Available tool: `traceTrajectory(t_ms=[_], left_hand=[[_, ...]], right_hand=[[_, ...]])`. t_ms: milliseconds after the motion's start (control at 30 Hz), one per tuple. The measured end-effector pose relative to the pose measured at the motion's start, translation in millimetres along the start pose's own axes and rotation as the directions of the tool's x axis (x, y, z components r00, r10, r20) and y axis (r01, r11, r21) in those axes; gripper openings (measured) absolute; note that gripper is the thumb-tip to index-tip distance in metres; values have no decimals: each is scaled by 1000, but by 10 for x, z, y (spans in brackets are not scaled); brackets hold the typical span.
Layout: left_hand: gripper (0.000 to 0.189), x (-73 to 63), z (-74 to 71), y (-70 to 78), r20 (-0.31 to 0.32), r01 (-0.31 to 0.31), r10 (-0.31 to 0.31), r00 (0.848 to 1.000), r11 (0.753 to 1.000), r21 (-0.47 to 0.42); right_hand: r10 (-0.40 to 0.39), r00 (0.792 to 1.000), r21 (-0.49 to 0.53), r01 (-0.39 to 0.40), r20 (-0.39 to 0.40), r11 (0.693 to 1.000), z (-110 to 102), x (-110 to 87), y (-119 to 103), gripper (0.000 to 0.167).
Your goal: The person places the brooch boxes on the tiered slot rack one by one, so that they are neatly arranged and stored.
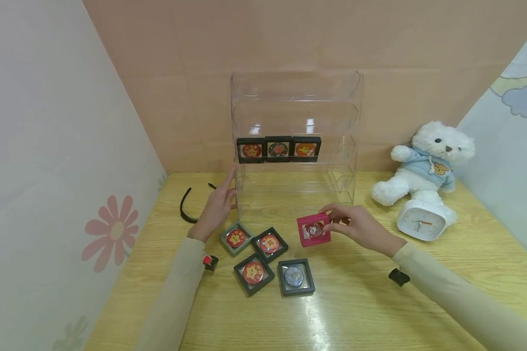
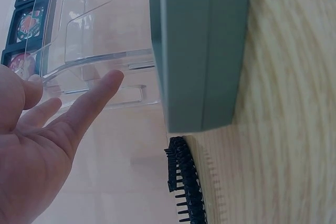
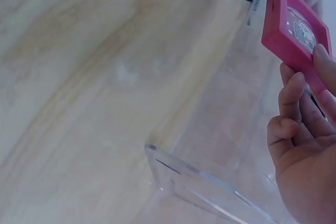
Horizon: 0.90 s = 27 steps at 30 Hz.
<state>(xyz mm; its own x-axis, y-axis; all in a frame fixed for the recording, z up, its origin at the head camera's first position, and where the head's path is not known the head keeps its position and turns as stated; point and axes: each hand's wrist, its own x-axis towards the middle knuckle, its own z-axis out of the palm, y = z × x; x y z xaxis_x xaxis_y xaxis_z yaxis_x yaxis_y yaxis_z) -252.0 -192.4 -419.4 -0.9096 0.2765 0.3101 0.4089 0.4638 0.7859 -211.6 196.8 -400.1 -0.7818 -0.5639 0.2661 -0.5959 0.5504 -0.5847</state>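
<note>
My right hand (image 1: 363, 228) pinches a pink display frame (image 1: 313, 230) with a round badge inside, thumb on its face, held above the table before a clear acrylic rack (image 1: 296, 100). My left hand (image 1: 216, 208) rests against the rack's left side; the left wrist view shows its index finger (image 2: 97, 98) extended along the clear panel. Three black frames with badges (image 1: 278, 149) stand side by side at the left of a middle shelf. Lying between my arms are a green frame (image 1: 236, 238) and three dark frames, one holding a blue-grey badge (image 1: 294, 277).
Behind my left hand lies a black toothed headband (image 1: 185, 207), partly hidden. A white teddy bear (image 1: 428, 161) in a blue top sits at the right, with a white clock (image 1: 421, 220) at its feet. Patterned walls border the wooden table (image 1: 360, 302).
</note>
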Motion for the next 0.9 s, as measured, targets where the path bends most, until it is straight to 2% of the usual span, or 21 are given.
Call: traceTrajectory(t_ms=[267, 500, 767, 900], left_hand=[[74, -2, 2, -1, 2, 6, -6, 1000, 1000, -2], [73, -3, 7, -17, -3, -4, 4, 1000, 1000, -14], [73, -8, 7, -7, 0, -1, 1, 1000, 1000, -3], [74, -2, 4, 4, 0, -7, 7, 1000, 1000, 4]], right_hand=[[-17, 995, -53, 12, -94, 999, -190, 10, -18, 31], [-81, 977, -116, 59, -198, 992, -369, 81, -61, 35], [-20, 965, -133, -16, -262, 991, -613, 232, -121, 36], [-15, 958, -155, -32, -287, 987, -762, 329, -145, 37]])
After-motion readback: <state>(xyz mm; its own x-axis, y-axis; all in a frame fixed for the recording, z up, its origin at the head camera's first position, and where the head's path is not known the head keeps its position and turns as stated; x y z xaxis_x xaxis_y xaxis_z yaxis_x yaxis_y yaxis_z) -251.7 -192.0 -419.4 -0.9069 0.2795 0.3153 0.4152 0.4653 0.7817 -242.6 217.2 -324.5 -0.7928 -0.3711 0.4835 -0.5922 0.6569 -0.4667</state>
